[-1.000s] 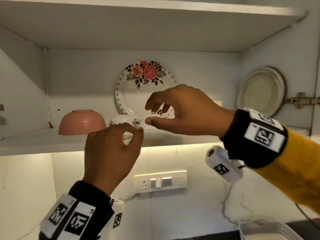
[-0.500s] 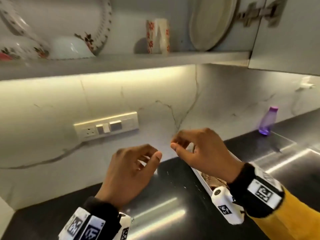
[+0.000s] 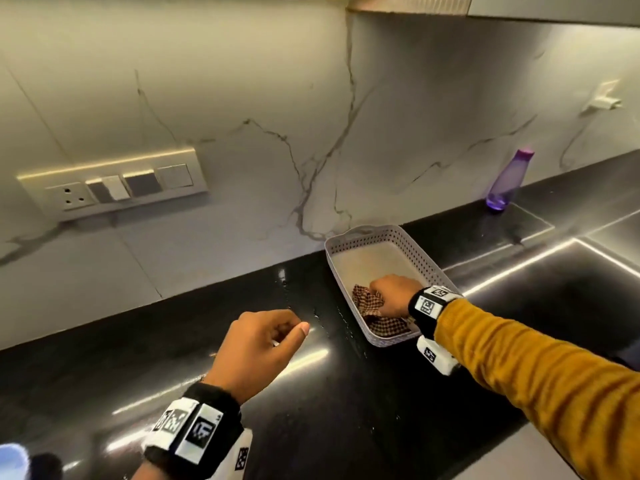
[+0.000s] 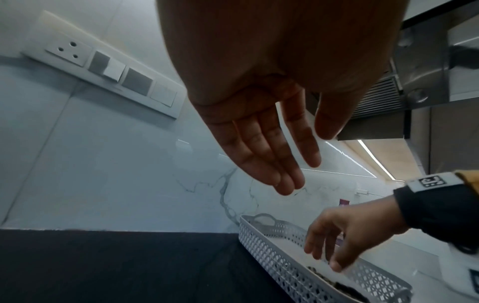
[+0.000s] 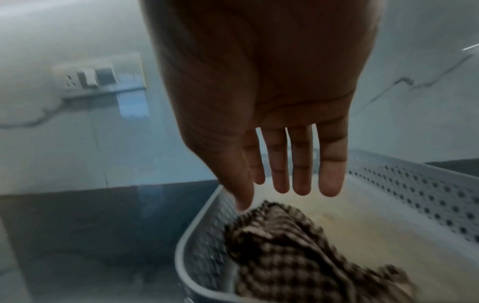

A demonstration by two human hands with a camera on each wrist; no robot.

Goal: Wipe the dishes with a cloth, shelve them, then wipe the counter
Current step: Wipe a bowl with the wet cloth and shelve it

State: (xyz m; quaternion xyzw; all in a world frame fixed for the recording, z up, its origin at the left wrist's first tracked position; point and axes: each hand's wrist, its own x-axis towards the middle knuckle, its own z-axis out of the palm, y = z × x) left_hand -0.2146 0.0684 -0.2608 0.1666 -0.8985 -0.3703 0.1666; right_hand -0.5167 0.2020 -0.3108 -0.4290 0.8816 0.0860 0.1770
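My right hand [image 3: 393, 294] is down inside the grey perforated basket [image 3: 388, 233], right over the crumpled checked cloth [image 3: 372, 308] that lies at the basket's near end. From the right wrist view the fingers [image 5: 302, 162] hang straight and slightly spread just above the cloth [image 5: 279, 252], with the thumb tip at its upper fold; whether it touches I can't tell through the blur. Nothing pinched yet.

My left hand [image 3: 258, 348] hovers over the black worktop [image 3: 311, 427], left of the basket, holding nothing. Its fingers [image 4: 261, 147] lie loosely extended and close together, thumb apart.

A purple bottle [image 3: 507, 180] stands against the marble wall, well away to the right.
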